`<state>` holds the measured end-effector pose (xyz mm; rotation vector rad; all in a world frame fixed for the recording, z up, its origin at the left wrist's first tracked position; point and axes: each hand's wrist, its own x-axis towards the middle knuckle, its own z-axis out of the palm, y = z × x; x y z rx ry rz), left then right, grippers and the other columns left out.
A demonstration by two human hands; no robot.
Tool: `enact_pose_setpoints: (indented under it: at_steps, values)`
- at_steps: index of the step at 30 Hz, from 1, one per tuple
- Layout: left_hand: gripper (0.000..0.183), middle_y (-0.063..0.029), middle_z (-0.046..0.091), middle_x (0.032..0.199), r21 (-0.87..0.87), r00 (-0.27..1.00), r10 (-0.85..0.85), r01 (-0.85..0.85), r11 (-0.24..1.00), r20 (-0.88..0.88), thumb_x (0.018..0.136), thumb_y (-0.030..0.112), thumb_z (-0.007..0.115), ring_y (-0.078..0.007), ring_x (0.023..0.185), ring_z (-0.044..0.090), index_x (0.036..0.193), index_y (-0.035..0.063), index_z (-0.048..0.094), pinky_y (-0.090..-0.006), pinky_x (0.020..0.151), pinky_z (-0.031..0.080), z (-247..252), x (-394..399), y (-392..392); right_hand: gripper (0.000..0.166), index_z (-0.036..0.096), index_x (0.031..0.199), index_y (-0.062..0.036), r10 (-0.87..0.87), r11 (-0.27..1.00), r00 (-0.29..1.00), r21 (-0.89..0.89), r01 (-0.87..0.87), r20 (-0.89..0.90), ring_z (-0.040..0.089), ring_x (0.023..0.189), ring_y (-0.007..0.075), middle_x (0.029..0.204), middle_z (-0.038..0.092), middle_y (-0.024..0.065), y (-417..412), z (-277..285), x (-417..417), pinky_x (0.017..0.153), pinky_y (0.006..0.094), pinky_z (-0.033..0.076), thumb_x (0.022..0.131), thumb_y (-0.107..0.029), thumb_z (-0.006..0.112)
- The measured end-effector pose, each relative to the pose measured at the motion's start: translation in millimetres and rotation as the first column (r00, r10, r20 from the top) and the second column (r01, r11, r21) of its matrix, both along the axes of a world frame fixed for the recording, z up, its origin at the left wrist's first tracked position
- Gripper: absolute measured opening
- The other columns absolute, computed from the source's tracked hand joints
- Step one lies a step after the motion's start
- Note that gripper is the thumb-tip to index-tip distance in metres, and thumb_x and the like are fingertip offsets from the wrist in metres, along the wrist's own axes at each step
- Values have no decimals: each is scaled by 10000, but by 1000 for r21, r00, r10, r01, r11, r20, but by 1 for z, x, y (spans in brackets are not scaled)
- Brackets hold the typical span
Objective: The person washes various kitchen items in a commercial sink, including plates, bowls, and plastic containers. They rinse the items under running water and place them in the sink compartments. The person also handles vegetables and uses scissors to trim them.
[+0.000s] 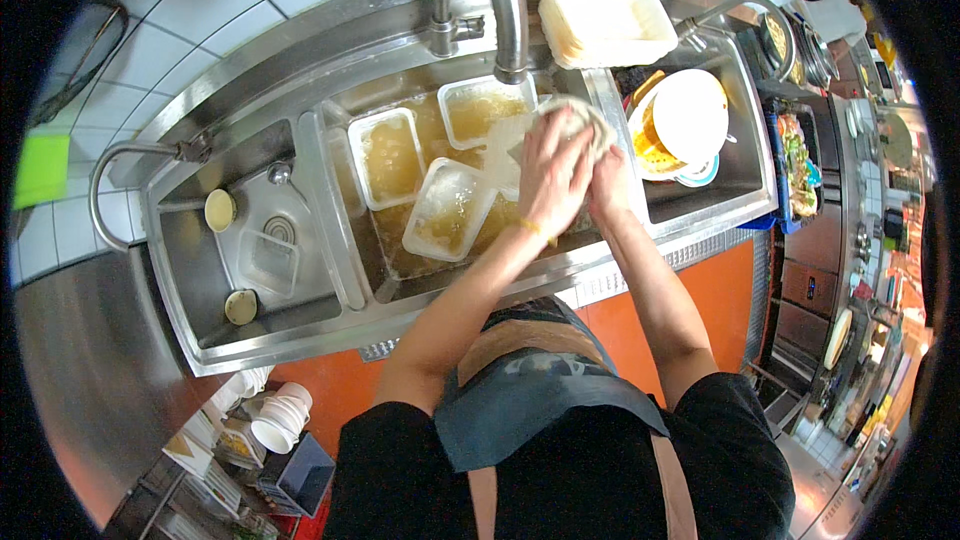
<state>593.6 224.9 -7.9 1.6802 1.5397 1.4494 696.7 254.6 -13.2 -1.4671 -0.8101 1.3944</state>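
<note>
Over the right side of the middle sink basin (390, 270), my left hand (555, 172) presses a pale cloth (577, 120), its fingers spread on top. My right hand (609, 180) is close beside it at the cloth's lower right edge; its fingertips are partly hidden, so its hold is unclear. What lies under the cloth is hidden. Left of my hands, white rectangular plastic tubs (450, 210) sit in cloudy, yellowish water, several of them filled with it. A stack of white plastic tubs (607, 19) stands on the sink's back rim.
A steel faucet (510, 52) hangs over the middle basin. The right basin holds a white bowl (690, 116) and soiled dishes. In the left basin lie a ladle (279, 174), a clear tub (268, 264) and small yellowish cups (220, 210). White buckets (281, 416) stand at lower left.
</note>
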Motion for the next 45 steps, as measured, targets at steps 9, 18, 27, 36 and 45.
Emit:
enact_pose_setpoints:
  at_steps: [9,18,27,36,45]
  values:
    - [426,-56,608,1132,-492,653,302,124,862,694,979,321,396,-190,883,579,1317,69,452,-346,742,490,-74,-85,12,351,512,747,-98,116,991,992,69,-112,-53,456,384,101,523,482,-19,-3,67,-34,349,238,367,988,-342,437]
    - [559,-91,604,1167,-219,-281,384,477,851,880,949,518,344,-231,1078,568,1228,70,526,-377,915,469,-61,-94,-42,193,459,764,-71,57,249,236,215,-944,970,579,475,271,553,534,96,-26,19,-53,430,374,461,897,-173,554]
    - [365,-96,612,1094,-536,712,292,140,832,638,861,105,544,-151,962,596,1215,26,504,-287,794,499,-37,-134,-57,223,576,878,-65,161,-313,82,130,-941,984,641,759,215,795,602,63,-63,37,-24,608,319,538,822,-276,621]
    - [233,-161,658,865,-377,935,328,-257,890,137,887,145,531,-259,773,648,1029,-29,594,-365,688,501,-22,-124,-49,728,151,1468,-86,640,762,766,81,-643,63,541,1130,252,1223,559,160,-43,-3,-7,1090,380,272,841,-90,520]
    - [685,-207,626,660,-648,889,45,-365,669,-455,937,554,329,-399,610,612,731,-2,673,-452,594,490,-54,-137,-58,580,324,1394,-69,658,748,712,-99,-657,247,654,792,215,930,648,138,-40,-18,-9,770,355,500,832,-134,448]
